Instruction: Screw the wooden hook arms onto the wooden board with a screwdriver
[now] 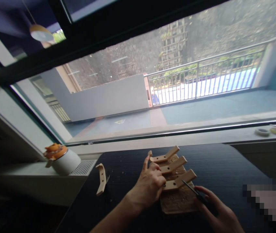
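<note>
A wooden board (179,200) lies on a dark table (225,165), with three wooden hook-shaped pieces (174,165) fixed across its far end. My left hand (150,186) is closed on the nearest hook piece (180,180), thumb raised, and presses it against the board. My right hand (215,210) grips a dark-handled screwdriver (193,191) whose shaft points at that same piece. A fourth loose wooden hook (101,179) lies on the table to the left, with a small screw beside it.
A white pot with an orange lid (60,158) stands on the sill at left. Two tape rolls (270,131) lie on the window ledge at right. A large window (152,90) faces a terrace with a railing. Wood dust speckles the table.
</note>
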`<state>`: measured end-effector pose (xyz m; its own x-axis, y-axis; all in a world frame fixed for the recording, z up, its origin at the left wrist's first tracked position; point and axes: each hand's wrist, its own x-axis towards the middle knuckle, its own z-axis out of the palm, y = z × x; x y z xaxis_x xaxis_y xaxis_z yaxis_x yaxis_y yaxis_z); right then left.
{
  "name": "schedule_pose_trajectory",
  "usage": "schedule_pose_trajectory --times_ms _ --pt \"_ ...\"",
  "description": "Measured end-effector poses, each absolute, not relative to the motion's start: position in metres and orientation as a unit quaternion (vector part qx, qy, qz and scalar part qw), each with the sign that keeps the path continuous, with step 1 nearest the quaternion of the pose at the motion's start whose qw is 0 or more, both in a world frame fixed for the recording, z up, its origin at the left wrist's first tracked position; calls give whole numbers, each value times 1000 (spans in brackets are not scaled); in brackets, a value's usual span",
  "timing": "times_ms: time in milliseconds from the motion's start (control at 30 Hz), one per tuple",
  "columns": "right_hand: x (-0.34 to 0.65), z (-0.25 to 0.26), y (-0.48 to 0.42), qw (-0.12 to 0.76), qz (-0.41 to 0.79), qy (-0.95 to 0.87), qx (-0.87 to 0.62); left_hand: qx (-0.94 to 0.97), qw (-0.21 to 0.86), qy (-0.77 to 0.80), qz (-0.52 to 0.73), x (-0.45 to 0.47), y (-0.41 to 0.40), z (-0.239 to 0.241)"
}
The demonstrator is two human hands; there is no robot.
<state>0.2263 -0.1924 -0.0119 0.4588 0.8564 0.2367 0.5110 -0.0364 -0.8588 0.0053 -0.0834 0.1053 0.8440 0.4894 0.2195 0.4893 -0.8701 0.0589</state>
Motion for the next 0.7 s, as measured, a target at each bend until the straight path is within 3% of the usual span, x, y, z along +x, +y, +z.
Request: schedule_pose_trajectory --times_ms 267,500,700 --pt "225 -8 -193 492 185 -483 -700 964 -5 248 97 12 -85 104" --pt "223 -8 -191 502 176 -482 -697 945 72 286 140 16 -88 101" --pt "234 -8 -196 457 189 -520 -696 935 66 302 172 13 -88 95"
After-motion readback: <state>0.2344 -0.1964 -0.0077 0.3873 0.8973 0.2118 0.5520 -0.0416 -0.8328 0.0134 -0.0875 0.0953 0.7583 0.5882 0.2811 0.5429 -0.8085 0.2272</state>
